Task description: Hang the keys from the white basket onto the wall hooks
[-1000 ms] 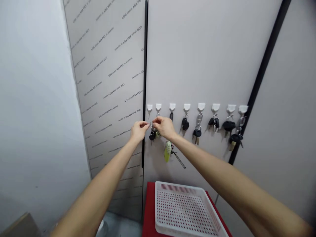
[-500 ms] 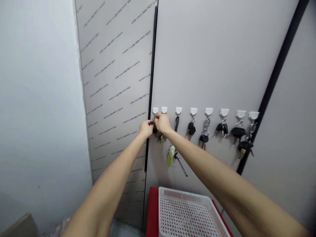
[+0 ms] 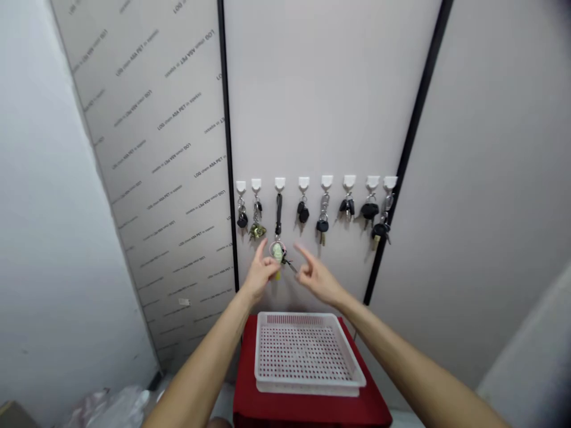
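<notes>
My left hand (image 3: 259, 273) is in front of the wall panel, below the hooks, its index finger pointing up and its thumb out to the side. It holds nothing. My right hand (image 3: 319, 279) mirrors it, index finger stretched up and left, also with nothing in it. Between them hangs a pale green charm (image 3: 278, 252) on a pink ring, with a dark strap (image 3: 279, 214) above it. A black-headed key set (image 3: 241, 220) hangs from the leftmost hook (image 3: 241, 186). Beside it is a key bunch (image 3: 257, 230) with brassy keys.
Several more key sets hang rightward, among them black keys (image 3: 303, 211) and a key with a long clip (image 3: 322, 226). Below stands a white perforated basket (image 3: 307, 386) on a red-covered stand (image 3: 307, 411). Clear plastic bags (image 3: 120, 407) lie at the lower left.
Both hands have left the leftmost key set, now hanging on its hook, and have moved down and apart. The view has shifted so that the hooks sit further left and the basket shows fully.
</notes>
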`<state>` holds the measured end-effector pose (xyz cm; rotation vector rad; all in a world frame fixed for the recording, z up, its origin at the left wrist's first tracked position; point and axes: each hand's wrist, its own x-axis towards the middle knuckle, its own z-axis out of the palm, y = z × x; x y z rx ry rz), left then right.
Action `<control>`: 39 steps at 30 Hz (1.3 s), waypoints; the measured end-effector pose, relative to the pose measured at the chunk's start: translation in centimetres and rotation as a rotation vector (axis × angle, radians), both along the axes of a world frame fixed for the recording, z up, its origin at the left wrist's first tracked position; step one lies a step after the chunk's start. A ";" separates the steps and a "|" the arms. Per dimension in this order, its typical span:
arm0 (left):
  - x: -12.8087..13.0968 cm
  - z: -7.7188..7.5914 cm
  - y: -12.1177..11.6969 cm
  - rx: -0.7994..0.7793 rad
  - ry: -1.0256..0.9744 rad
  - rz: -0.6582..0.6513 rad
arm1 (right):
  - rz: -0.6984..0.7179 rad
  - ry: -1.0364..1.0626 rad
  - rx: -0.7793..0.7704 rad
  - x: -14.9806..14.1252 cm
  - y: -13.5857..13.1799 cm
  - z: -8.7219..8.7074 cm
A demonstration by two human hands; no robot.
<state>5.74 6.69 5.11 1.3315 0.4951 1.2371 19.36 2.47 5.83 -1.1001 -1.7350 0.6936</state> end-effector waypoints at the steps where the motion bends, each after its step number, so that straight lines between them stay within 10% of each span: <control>1: 0.7 1.7 -0.9 0.055 -0.063 -0.059 | 0.004 0.105 0.070 0.5 -0.8 1.7; 5: 2.9 8.0 -4.1 0.218 -0.181 -0.204 | 0.078 0.360 0.303 1.8 -3.2 7.2; 8: 4.1 9.9 -5.5 0.266 -0.184 -0.242 | 0.113 0.416 0.339 2.4 -3.9 8.3; 20: 5.0 8.4 -5.4 0.277 -0.078 -0.229 | 0.111 0.452 0.280 2.5 -3.7 7.9; 24: 2.7 5.7 -1.7 0.213 0.140 0.046 | -0.076 0.249 0.084 1.3 -1.3 6.0; 31: -2.4 5.9 4.6 0.336 0.575 1.082 | -0.498 -0.091 0.269 -2.2 4.8 6.3; 39: -1.8 6.9 6.5 0.500 1.002 1.109 | -0.622 -0.412 0.279 -3.6 8.5 6.8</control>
